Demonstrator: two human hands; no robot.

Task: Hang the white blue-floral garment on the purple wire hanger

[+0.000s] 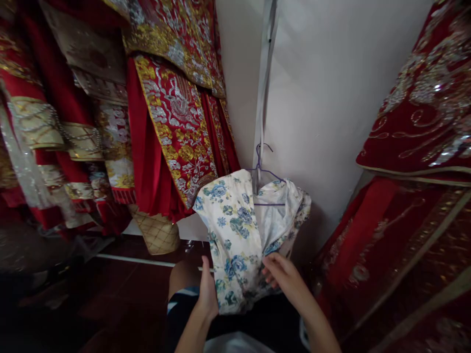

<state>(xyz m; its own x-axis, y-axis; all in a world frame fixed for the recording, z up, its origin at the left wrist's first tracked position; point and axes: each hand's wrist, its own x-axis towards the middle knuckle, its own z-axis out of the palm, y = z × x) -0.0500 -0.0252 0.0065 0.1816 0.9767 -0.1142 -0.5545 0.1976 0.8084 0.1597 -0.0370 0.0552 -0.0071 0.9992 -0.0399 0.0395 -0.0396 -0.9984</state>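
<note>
A white top (239, 235) with blue and green flowers and a crossed V-neck hangs in front of me on a purple wire hanger (270, 172). Its lower part bunches close above my lap. My left hand (208, 293) lies against the left side of the top, thumb stretched upward and apart. The other fingers of that hand are hidden behind the cloth. At the front, my right hand (281, 275) has its fingers bent and closed on the top near the bottom of the neckline.
Red costumes (180, 122) with gold and silver embroidery hang at the left. More red sequined garments (415, 113) hang close on the right. A pale pole (264, 83) runs up the white wall (331, 88) behind the hanger. Low on the left is a thin pale bar (136, 260).
</note>
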